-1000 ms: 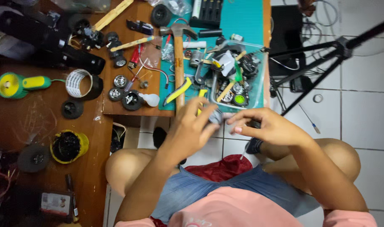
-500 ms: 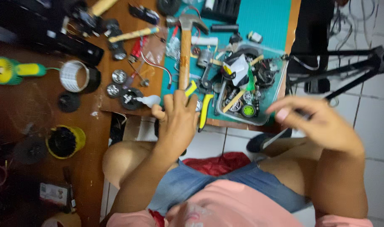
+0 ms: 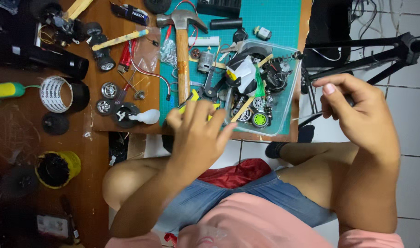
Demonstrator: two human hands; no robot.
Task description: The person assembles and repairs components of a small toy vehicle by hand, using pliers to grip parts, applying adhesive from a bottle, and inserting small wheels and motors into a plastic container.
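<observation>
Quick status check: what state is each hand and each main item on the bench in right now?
Left hand: open, fingers spread, over the desk edge.
Right hand: pinched on a thin dark rod, off the desk.
Clear plastic bin: uncovered, full of small parts.
Wooden-handled steel hammer: lying flat, untouched.
White tape roll: lying on the desk.

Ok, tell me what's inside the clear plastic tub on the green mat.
The clear plastic tub holds a jumble of small parts: black wheels, a green-hubbed wheel, a spring, wooden sticks, white paper. What lies underneath the pile is covered. The left hand hides the near corner.
</observation>
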